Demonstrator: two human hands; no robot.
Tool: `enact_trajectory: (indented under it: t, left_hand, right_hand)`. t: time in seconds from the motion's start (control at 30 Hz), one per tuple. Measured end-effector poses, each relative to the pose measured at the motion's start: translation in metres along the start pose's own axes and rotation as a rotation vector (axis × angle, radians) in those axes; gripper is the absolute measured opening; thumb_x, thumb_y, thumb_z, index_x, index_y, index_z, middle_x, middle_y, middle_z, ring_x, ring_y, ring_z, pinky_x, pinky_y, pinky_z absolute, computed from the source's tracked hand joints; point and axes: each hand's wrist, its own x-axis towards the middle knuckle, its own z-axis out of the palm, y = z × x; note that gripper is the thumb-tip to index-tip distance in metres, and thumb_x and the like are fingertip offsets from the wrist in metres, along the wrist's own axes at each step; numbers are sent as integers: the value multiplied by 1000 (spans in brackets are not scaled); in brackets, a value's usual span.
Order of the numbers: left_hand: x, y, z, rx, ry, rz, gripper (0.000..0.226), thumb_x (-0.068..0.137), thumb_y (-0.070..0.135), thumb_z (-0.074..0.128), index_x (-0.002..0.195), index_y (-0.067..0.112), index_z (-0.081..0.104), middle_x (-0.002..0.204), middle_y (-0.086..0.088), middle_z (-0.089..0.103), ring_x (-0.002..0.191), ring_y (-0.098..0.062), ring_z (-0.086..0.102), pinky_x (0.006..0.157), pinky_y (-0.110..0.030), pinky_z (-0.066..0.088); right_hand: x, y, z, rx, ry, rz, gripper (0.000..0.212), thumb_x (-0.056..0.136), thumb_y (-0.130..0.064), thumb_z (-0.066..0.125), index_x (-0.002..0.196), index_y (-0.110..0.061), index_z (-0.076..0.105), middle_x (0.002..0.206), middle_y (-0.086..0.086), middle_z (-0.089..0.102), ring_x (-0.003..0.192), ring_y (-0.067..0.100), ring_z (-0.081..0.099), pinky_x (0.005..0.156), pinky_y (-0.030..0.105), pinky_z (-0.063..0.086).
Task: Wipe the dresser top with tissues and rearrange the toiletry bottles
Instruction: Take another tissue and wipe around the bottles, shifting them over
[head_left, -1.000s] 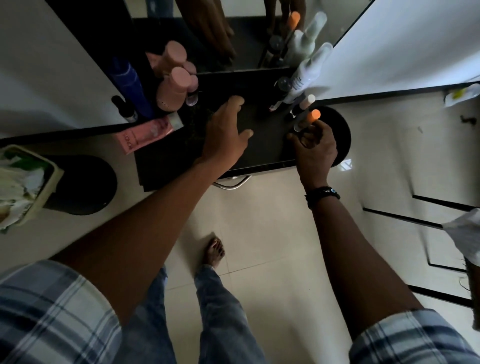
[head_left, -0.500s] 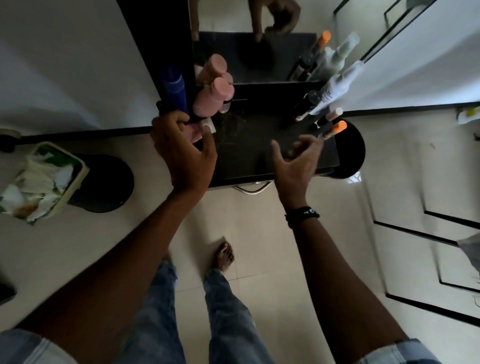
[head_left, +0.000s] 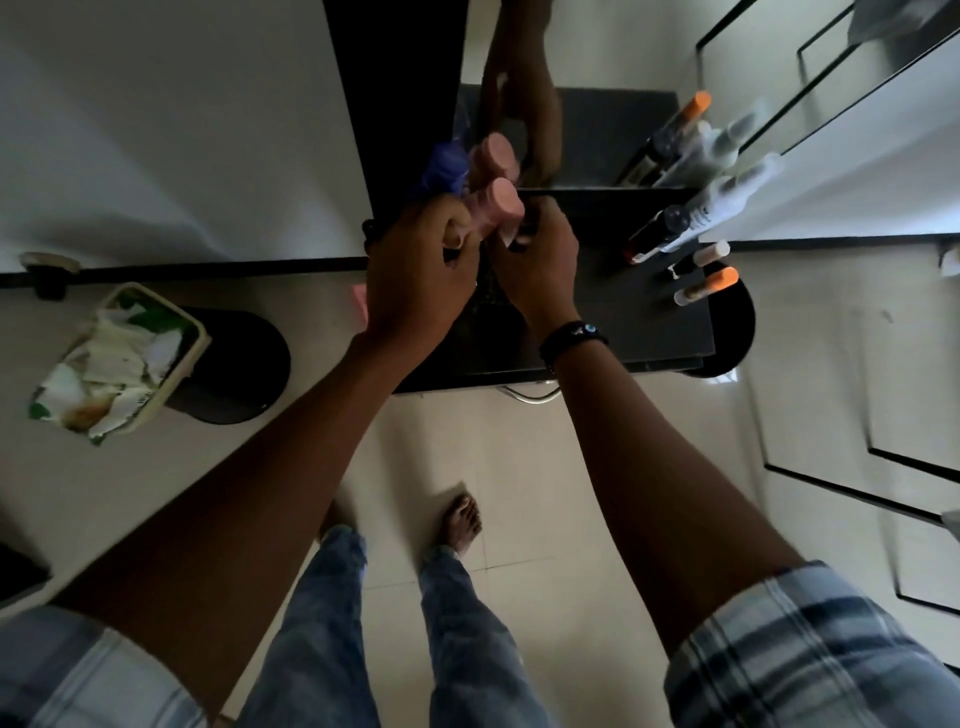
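Observation:
On the dark dresser top (head_left: 628, 327), both my hands meet at the back left corner. My left hand (head_left: 415, 270) curls round the lower body of a tall pink bottle (head_left: 500, 203). My right hand (head_left: 540, 262) pinches a small bottle (head_left: 511, 235) right beside it; most of that bottle is hidden by my fingers. A blue bottle (head_left: 441, 167) stands just behind my left hand. At the back right stand a white spray bottle (head_left: 724, 205), a dark bottle (head_left: 652, 236), a white-capped tube (head_left: 702, 258) and an orange-capped tube (head_left: 709, 287).
A mirror (head_left: 613, 135) behind the dresser reflects the bottles and my arm. A bin (head_left: 197, 332) stuffed with crumpled tissues stands on the floor to the left. A pink tube's edge (head_left: 358, 301) peeks out beside my left wrist. My bare foot (head_left: 462, 522) is below the dresser.
My right hand left the orange-capped tube and crossed left to the pink bottles. My left hand moved from the dresser's middle to the back left corner and closed on the tall pink bottle.

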Motion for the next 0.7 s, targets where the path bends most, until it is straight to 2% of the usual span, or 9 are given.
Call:
enact_trajectory:
  t: [0.07,0.13,0.27,0.37,0.43,0.5,0.6,0.7]
  left_hand:
    - [-2,-1,1,-21,37,-13,19,82,26,66,79,10,57,75,6,58,69,-4,47,67,4,29]
    - [-4,-4,1,-20,90,-35,24,80,30,67,75,11,52,72,9,51,66,-3,42,65,1,28]
    - [-3,-13,2,23,186,-69,32,78,33,70,79,9,49,78,-3,53,76,-10,42,71,-24,35]
    - [-1,-17,4,-8,174,-87,36,76,33,72,83,5,49,82,-7,55,79,-11,42,73,-15,35]
    - [-1,-18,6,-35,158,-81,36,77,31,71,84,4,49,81,-7,54,78,-11,43,71,-10,32]
    - [0,-18,7,-49,161,-76,35,78,31,70,84,4,49,78,-5,50,76,-12,44,70,-10,33]
    - [2,-16,6,-46,207,-64,36,77,32,69,81,3,49,76,1,42,75,-13,42,71,-11,31]
    - [3,-18,4,-43,251,-60,39,77,33,71,79,0,50,77,-2,43,76,-13,40,71,-8,30]
  right_hand:
    - [-4,1,-1,18,-13,2,33,83,-18,73,106,0,59,105,13,65,97,26,62,84,45,53]
    - [-7,4,-2,36,-14,-1,34,82,-17,74,105,2,58,105,14,65,96,25,62,84,43,53]
    - [-7,6,-4,61,-10,-8,31,83,-13,73,106,2,57,105,13,65,95,22,62,84,36,55]
    - [-6,7,-5,83,-12,9,26,85,-8,69,105,1,57,105,11,66,95,20,63,80,27,55]
    - [-6,9,-6,91,-6,8,21,86,-4,66,104,1,57,104,11,67,91,15,62,73,12,50]
    - [-6,11,-7,88,1,-2,19,86,-2,64,103,3,57,103,11,67,87,9,58,68,3,45]
    - [-6,13,-9,107,-14,-1,23,86,-1,64,107,3,55,105,8,65,86,5,55,69,4,47]
    - [-7,16,-11,117,-26,17,32,85,-2,64,114,1,52,105,4,62,89,6,57,74,13,51]
